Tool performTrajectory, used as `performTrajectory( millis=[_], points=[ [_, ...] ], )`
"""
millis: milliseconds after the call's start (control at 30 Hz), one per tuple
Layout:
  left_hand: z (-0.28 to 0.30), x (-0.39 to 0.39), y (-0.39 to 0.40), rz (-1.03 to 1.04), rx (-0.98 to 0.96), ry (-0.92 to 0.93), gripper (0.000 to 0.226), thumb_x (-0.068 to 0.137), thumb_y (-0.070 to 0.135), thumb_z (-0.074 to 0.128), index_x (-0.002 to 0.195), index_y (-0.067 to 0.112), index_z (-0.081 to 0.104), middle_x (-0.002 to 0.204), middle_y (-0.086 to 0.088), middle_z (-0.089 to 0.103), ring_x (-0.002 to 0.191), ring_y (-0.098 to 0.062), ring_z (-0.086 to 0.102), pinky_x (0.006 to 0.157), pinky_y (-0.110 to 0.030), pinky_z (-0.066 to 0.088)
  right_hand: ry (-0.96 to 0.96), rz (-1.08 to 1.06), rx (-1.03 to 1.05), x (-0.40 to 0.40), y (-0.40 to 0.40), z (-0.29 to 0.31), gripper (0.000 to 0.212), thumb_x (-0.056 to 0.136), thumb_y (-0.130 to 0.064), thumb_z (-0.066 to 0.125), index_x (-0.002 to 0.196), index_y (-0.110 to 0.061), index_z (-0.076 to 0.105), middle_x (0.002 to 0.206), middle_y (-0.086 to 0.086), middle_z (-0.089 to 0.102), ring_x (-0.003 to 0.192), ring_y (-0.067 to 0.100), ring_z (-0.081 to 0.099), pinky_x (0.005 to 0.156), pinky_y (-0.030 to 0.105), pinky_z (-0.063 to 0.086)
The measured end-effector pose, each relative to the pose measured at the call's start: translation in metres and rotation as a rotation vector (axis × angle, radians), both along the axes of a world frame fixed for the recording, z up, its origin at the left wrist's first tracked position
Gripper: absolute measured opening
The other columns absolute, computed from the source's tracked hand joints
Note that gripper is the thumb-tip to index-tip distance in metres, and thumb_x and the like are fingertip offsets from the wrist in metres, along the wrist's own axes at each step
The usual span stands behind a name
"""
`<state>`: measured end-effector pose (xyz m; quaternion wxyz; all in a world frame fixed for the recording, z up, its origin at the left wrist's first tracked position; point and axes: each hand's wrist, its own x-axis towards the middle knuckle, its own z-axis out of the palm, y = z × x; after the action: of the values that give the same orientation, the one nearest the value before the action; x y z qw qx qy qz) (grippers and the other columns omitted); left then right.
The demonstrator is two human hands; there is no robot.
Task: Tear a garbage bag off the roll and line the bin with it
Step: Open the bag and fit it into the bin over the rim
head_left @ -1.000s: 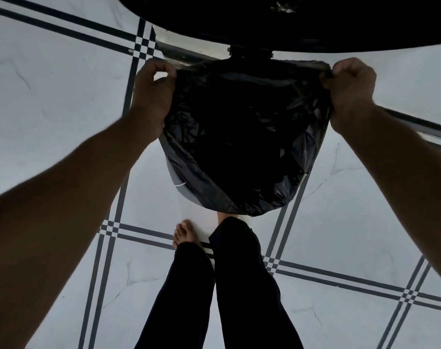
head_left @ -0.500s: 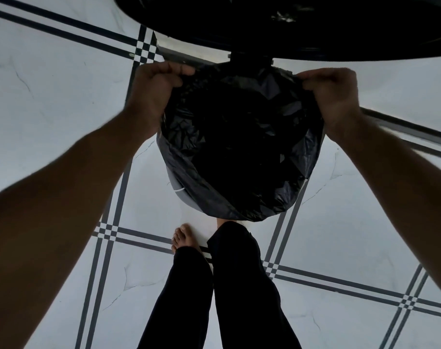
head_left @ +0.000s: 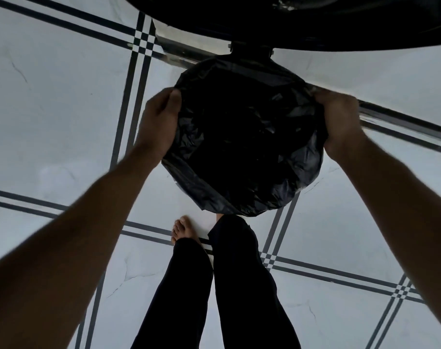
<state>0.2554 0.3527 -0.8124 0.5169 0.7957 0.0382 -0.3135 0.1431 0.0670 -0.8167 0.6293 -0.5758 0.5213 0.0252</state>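
The garbage bag (head_left: 244,137) is seen draped into and over the mouth of the round bin, whose rim is hidden under the black film; the bin itself cannot be made out apart from the bag. The raised lid (head_left: 290,18) is visible on the far side, tipped up on its hinge (head_left: 250,50). The left hand (head_left: 159,124) is clamped on the bag's edge at the left of the rim, fingers curled round the plastic; the right hand (head_left: 337,119) is pinching the edge at the right, knuckles closed on a gathered fold. The two grips are set on opposite sides, presumably so that the opening is pulled taut and folded down evenly over the rim. The near edge appears already turned over (it hangs loosely down the outside). The step is judged to be the final seating of the liner. The tiled floor (head_left: 50,109) lies beneath, a bare foot (head_left: 182,229) just near the bin.
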Motion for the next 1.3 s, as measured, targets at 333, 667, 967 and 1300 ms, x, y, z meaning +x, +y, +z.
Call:
performTrajectory(
  millis=[333,667,967,1300],
  points=[
    [0.004,-0.05,0.036,0.248,-0.01,0.032,0.037,0.099,0.002,0.042,0.119,0.025,0.063,0.111,0.012,0.067,0.104,0.001,0.063,0.088,-0.016,0.051,-0.01,0.052,-0.012,-0.037,0.007,0.0,0.03,0.096,-0.012,0.06,0.068,-0.02,0.069,0.07,-0.002,0.066,0.067,0.013,0.062,0.068,0.026,0.053],
    [-0.003,-0.042,0.044,0.123,0.449,-0.353,0.02,0.085,0.01,0.059,0.104,0.016,0.058,0.095,0.011,0.057,0.082,-0.008,0.054,0.068,-0.02,0.044,0.059,0.151,-0.177,-0.045,0.018,0.009,0.033,0.1,-0.031,0.058,0.069,-0.021,0.061,0.06,-0.016,0.058,0.059,0.0,0.051,0.062,0.019,0.045],
    [0.012,-0.088,0.052,0.303,0.118,0.325,0.021,0.09,0.0,0.052,0.089,0.016,0.065,0.085,0.0,0.07,0.078,-0.015,0.068,0.066,-0.026,0.06,0.022,0.215,-0.31,-0.089,0.04,0.024,0.029,0.092,-0.004,0.059,0.106,-0.027,0.071,0.098,-0.013,0.072,0.088,0.007,0.067,0.079,0.02,0.054],
    [0.021,-0.111,0.067,0.474,-0.206,0.648,0.027,0.091,-0.006,0.056,0.109,0.01,0.067,0.1,-0.006,0.073,0.095,-0.014,0.07,0.085,-0.026,0.058,0.046,0.019,0.091,-0.133,0.075,0.006,0.026,0.087,0.013,0.057,0.092,-0.01,0.07,0.083,0.007,0.07,0.083,0.024,0.064,0.079,0.035,0.055]
  ],
)
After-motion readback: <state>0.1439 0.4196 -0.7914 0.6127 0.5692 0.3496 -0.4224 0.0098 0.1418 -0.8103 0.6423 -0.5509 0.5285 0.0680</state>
